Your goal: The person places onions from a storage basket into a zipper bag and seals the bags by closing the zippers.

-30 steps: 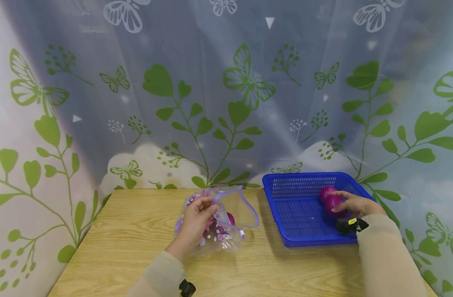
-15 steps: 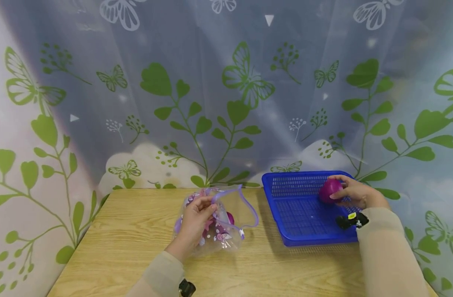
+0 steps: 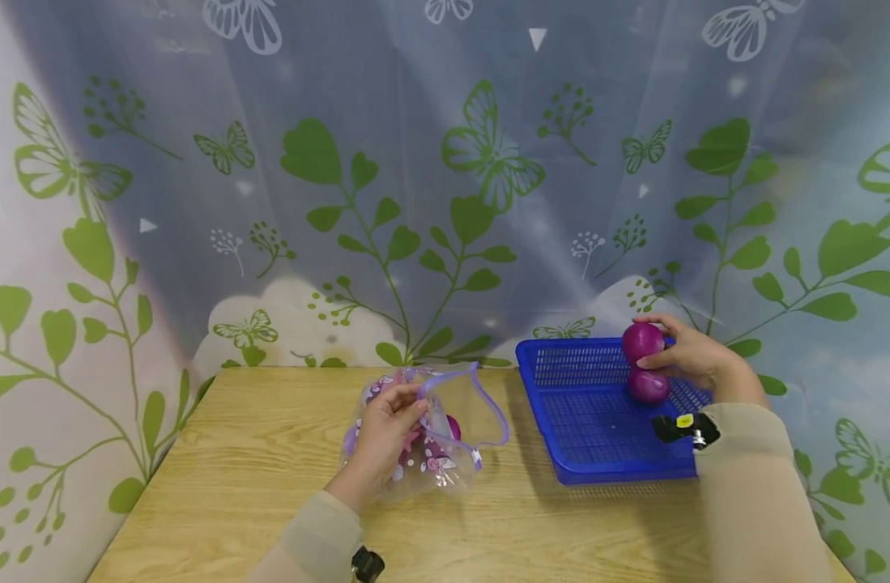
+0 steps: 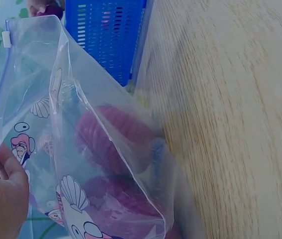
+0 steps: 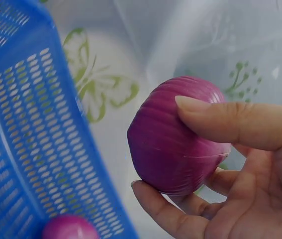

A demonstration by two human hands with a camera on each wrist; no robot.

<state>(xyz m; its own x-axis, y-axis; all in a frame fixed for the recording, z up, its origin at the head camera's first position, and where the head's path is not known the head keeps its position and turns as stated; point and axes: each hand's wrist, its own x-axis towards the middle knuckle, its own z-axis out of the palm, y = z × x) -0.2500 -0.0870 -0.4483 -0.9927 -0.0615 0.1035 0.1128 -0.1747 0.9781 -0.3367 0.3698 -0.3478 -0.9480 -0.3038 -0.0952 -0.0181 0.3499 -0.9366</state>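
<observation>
My right hand (image 3: 696, 356) grips a purple onion (image 5: 175, 134) between thumb and fingers, held up over the back right of a blue plastic basket (image 3: 612, 476). Below it, a second purple onion (image 3: 648, 386) lies inside the basket, and part of it shows at the bottom of the right wrist view. With thumb and fingers my left hand (image 3: 388, 425) pinches the purple zip edge of a clear printed zip bag (image 3: 445, 478), whose mouth gapes to the right. Through the film, purple ribbed onions (image 4: 113, 139) show inside the bag.
The bag and basket stand side by side on a wood-grain table (image 3: 255, 453), the basket to the right. A curtain (image 3: 386, 162) with leaves and butterflies hangs right behind the table's back edge.
My right hand has lifted one onion up from the basket, raising it above the other onion, which stays in the basket. The left hand and bag have hardly moved.
</observation>
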